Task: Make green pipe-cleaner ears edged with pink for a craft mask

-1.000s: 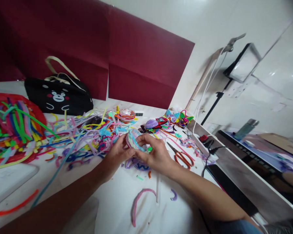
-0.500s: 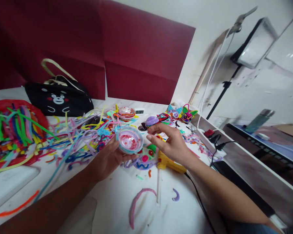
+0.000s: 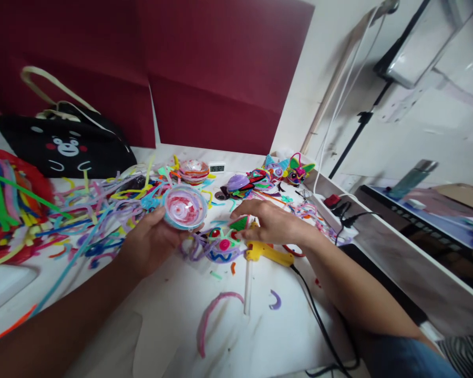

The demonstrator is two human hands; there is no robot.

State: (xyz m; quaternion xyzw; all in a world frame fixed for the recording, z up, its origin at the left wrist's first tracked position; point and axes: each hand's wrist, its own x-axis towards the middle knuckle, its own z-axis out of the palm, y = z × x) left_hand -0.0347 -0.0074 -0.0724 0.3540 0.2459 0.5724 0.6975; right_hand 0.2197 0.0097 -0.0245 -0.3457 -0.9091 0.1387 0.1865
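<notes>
The small coiled bowl point(image 3: 184, 207) of pink, white and blue pipe cleaners is above the white table point(image 3: 284, 336), with its open side to the camera. The left hand point(image 3: 152, 242) holds it from below, fingers curled around its rim. The right hand point(image 3: 274, 223) is low over the yellow glue gun point(image 3: 268, 254), fingers bent downward; it seems to touch the gun, but the blur does not let me tell if it grips. Between the hands lies a flat colourful piece point(image 3: 223, 242) with a green triangle. A black cable point(image 3: 319, 325) runs from the gun toward the table edge. To the left is a heap of loose pipe cleaners point(image 3: 94, 210), and behind it a black bag point(image 3: 63, 149) with a bear face.
</notes>
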